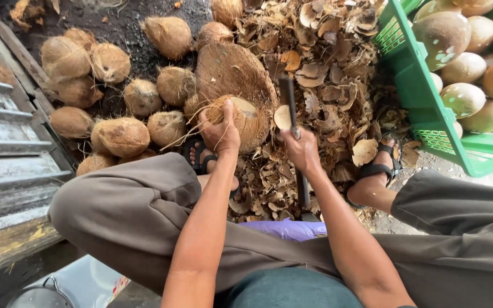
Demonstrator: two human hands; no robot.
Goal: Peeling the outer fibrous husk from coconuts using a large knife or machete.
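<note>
Fingers of my left hand (219, 132) clamp over a husked coconut (241, 118), pinning it against the round wooden block (232, 71) in front of my knees. My right hand (300, 149) is clenched around the handle of a long dark blade (287, 97), its edge just beside the coconut's pale cut face. Brown shell chips (332, 85) litter the ground around the block, hairy coconuts (121, 136) lie piled to my left, and peeled ones fill the green crate (423, 108) on my right.
</note>
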